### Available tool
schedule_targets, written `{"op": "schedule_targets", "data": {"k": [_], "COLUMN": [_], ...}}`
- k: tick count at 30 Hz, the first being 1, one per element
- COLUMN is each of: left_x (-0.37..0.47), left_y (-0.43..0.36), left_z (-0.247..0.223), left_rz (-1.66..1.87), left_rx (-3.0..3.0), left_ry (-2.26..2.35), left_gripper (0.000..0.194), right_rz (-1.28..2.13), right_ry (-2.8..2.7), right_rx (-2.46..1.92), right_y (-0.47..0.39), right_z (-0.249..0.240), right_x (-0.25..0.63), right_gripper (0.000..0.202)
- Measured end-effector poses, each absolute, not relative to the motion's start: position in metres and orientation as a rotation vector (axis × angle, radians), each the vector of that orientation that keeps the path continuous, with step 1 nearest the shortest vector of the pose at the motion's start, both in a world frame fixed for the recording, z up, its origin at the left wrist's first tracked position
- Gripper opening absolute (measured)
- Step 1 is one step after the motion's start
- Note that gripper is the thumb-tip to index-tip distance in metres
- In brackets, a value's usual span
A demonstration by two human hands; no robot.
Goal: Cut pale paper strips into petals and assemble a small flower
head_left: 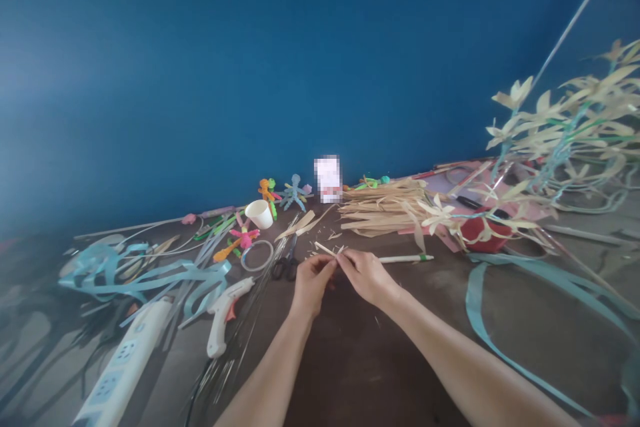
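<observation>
My left hand and my right hand meet above the dark table, thumbs and fingers pinched together. Between their fingertips is a small pale strip, which looks like dried husk; its lower part is hidden by the fingers. Just left of my left hand lies a pair of dark-handled scissors. A white stick with a green band lies beyond my right hand. Behind the hands is a pile of dried husk strips, with small pale scraps scattered nearby.
To the left are a hot glue gun, thin wires, a power strip, blue ribbon, a tape roll and a white cup. Husk flowers, a red object and more ribbon occupy the right. A blue wall stands behind.
</observation>
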State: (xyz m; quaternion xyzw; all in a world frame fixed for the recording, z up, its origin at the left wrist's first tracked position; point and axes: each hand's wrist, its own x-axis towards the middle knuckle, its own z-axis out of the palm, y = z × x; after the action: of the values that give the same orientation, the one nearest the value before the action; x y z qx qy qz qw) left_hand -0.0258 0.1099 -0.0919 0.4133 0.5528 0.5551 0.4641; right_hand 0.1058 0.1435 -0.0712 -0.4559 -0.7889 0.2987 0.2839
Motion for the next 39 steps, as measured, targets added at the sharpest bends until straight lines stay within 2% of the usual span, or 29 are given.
{"op": "schedule_targets", "data": {"k": [13,24,27,33,39], "left_x": [-0.026,-0.025,-0.025,-0.025,-0.027], "left_y": [0.111,0.110,0.110,0.108,0.105], "left_z": [-0.091,-0.092,-0.091,-0.083,-0.079], "left_rz": [1.348,1.299,1.285,1.257,1.265], "left_rx": [0.900,0.985,1.055,1.212,1.232], "left_ry": [1.290,1.337,1.327,1.277,1.229], "left_gripper": [0.021,0.023,0.023,0.022,0.020], "right_rz": [0.848,0.887,1.171,2.133,2.470], "right_ry": [-2.122,-2.103,-2.015,-1.597,-1.361], "right_rx": [-1.171,-1.156,-1.125,-0.952,-0.798], "right_y": [0.144,0.146,0.150,0.157,0.159], "right_z": [-0.070,-0.069,-0.071,-0.070,-0.066], "right_x": [0.109,0.111,0.112,0.123,0.128], "right_gripper": [0.030,0.035,0.037,0.037,0.032]}}
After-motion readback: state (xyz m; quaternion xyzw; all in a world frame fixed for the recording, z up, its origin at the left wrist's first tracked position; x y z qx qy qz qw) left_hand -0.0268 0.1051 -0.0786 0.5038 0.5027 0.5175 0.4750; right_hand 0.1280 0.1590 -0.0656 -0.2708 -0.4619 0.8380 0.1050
